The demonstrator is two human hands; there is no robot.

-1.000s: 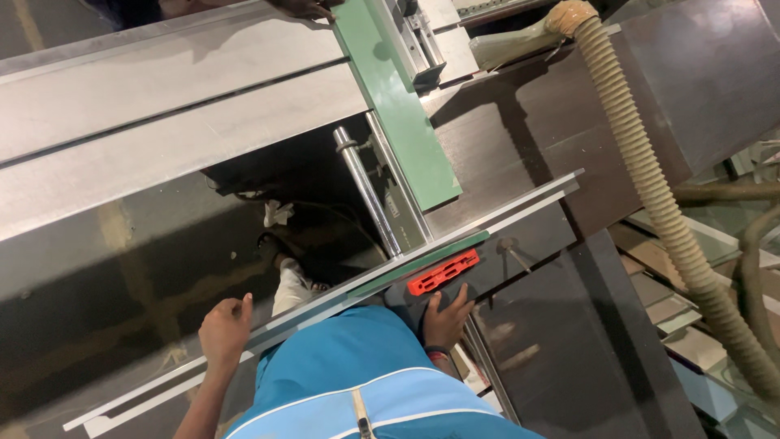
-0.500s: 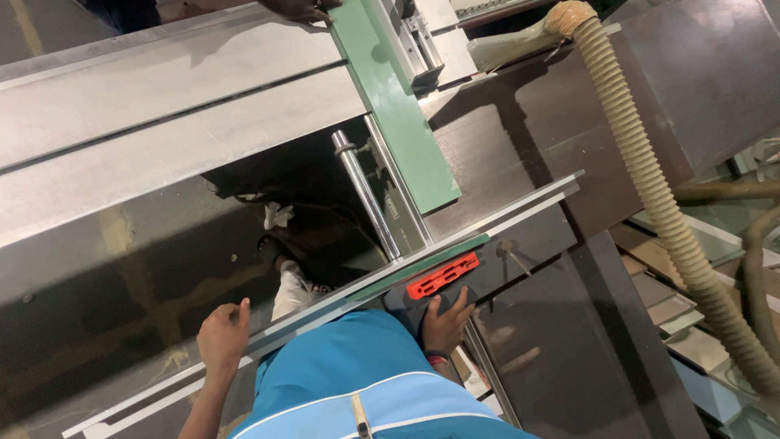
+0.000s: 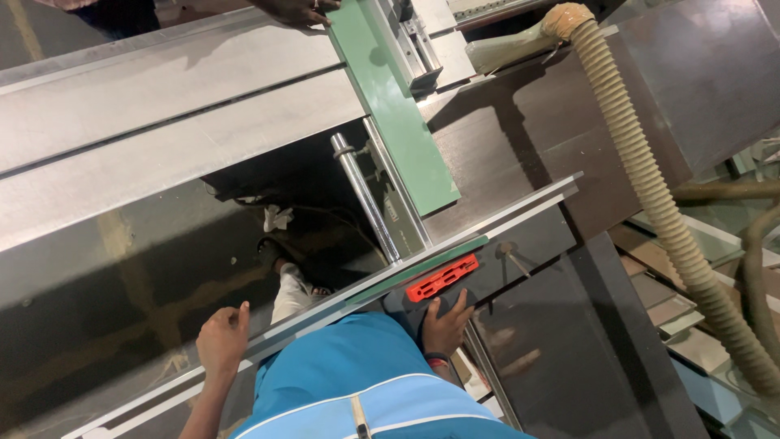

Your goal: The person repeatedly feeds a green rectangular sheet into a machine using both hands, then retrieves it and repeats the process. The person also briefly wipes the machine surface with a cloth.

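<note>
The left hand [image 3: 221, 341] lies flat and released on the long grey aluminium rail [image 3: 325, 313]. The right hand [image 3: 445, 325] rests unclenched just below the red plastic clamp [image 3: 441, 278].

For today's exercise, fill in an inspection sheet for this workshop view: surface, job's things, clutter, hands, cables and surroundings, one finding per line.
Surface: grey metal machine table with a long groove, beside a dark brown panel.
Job's things: long pale metal rail carrying a red plastic handle; green metal bar crossing the table.
Clutter: white crumpled rag on the floor below.
Hands: left hand rests on the rail; right hand touches just below the red handle; both open.
Cables: ribbed beige hose runs down the right side.
Surroundings: another person's hand at the far edge; stacked boards at right.
</note>
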